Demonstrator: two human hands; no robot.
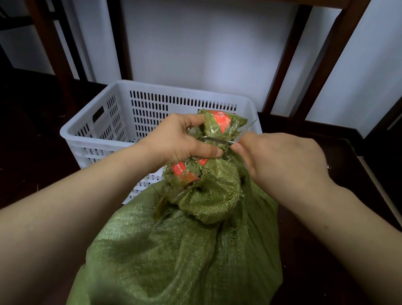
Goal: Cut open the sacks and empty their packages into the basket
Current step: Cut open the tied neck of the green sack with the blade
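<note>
- Nearest the camera, I see both bare forearms reaching forward over a bulging green woven sack (178,261), which stands on the dark floor (21,153), touching the basket's near wall.
- Further up, the left hand (178,142) has fingers and thumb curled tight round the sack's bunched neck, under a tuft bound in clear tape (222,123) with red-orange patches.
- Opposite it, the right hand (281,160) pinches one end of a thin metal blade (217,141) between thumb and curled fingers; the blade lies across the neck, touching it.
- Behind the hands stands the white slatted basket (89,138).
- Farthest back I make out dark wooden legs (325,66) against a white wall (201,40).
</note>
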